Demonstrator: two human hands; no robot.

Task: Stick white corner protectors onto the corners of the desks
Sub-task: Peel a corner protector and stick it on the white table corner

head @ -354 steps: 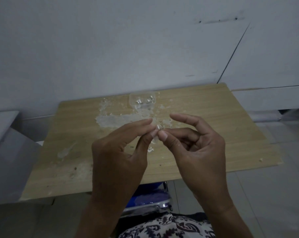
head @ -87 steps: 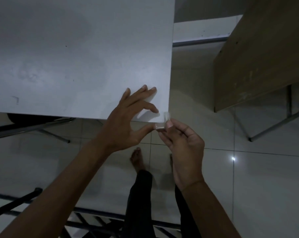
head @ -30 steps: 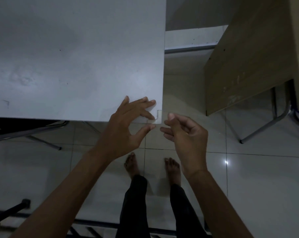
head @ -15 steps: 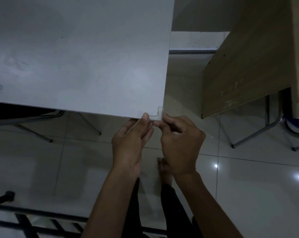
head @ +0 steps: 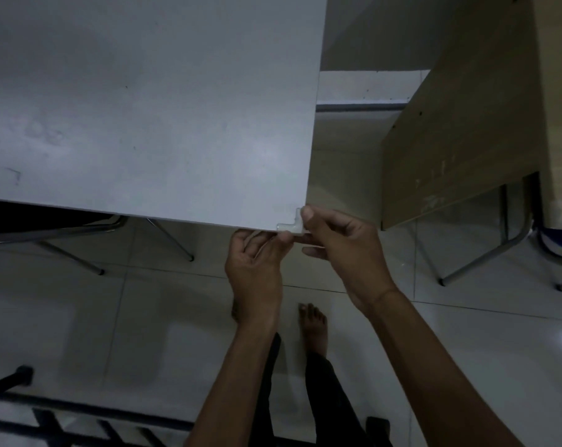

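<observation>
Both hands, left hand (head: 254, 269) and right hand (head: 347, 250), pinch the white L-shaped plastic corner protector (head: 291, 223) (seated at 5 o'clock) on the grey rectangular worktop (head: 150, 108).

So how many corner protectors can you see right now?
1. The protector sits on the near right corner of the white desk, under both hands' fingertips. The wooden desk shows none; other corners are out of view.

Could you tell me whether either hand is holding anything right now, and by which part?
Both hands press the white corner protector onto the grey desk corner: right hand at its outer side, left hand from below.
</observation>
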